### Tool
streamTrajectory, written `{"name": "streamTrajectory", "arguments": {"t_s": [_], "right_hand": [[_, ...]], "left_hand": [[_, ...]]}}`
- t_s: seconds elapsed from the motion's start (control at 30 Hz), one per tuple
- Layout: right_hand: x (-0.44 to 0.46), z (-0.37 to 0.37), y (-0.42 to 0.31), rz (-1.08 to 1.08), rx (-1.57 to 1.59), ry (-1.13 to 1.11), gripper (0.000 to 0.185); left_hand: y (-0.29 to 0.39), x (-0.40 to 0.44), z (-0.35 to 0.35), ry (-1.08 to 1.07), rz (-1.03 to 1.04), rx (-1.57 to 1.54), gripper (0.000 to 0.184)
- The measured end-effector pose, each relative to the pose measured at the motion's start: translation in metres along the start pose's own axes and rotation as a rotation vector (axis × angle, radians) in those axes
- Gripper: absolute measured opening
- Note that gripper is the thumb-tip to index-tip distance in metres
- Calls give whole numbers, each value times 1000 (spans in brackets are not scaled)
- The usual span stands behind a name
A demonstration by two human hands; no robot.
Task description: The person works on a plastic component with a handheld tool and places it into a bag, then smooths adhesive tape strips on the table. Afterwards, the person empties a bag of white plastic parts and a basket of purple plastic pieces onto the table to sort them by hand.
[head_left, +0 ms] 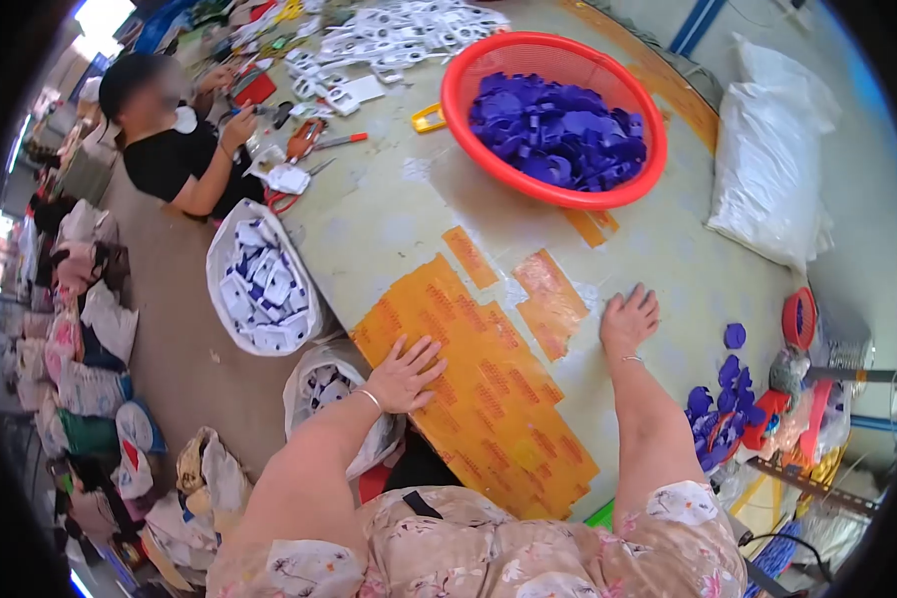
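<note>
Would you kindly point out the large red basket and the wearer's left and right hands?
Large red basket (454, 103): head view, left of its rim.
Left hand (403, 380): head view, back of hand.
Right hand (628, 325): head view, back of hand.

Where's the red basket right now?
Head view: the red basket sits on the table, slightly right of centre near the top, beyond the right hand and left of the white sack.

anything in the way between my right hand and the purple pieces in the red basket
Nothing visible blocks the way over the table: between the right hand and the red basket there is only a flat orange tape patch. The basket's near wall must be cleared; no lid covers the purple pieces.
</note>
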State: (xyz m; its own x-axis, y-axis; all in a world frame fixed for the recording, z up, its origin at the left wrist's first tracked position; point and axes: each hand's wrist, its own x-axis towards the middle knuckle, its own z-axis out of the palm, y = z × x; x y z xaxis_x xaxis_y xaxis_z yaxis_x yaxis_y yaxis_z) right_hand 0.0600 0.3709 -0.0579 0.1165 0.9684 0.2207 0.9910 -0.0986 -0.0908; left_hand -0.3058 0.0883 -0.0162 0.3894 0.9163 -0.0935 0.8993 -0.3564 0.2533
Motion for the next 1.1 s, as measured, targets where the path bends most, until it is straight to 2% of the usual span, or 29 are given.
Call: {"name": "streamTrajectory", "arguments": {"t_s": [0.33,0.73,0.93,1.1], "right_hand": [[-1,-2,-3,17,-29,-23,58],[0,-5,-2,6,-23,-46,59],[0,-7,-4,26,-2,-49,59],[-1,-8,-3,21,7,-45,59]], "left_hand": [[0,-1,4,24,-6,2,67],[1,-1,-3,-123,-41,2,64],[1,-1,3,-29,-23,-21,66],[1,-1,5,-45,-25,3,66]]}}
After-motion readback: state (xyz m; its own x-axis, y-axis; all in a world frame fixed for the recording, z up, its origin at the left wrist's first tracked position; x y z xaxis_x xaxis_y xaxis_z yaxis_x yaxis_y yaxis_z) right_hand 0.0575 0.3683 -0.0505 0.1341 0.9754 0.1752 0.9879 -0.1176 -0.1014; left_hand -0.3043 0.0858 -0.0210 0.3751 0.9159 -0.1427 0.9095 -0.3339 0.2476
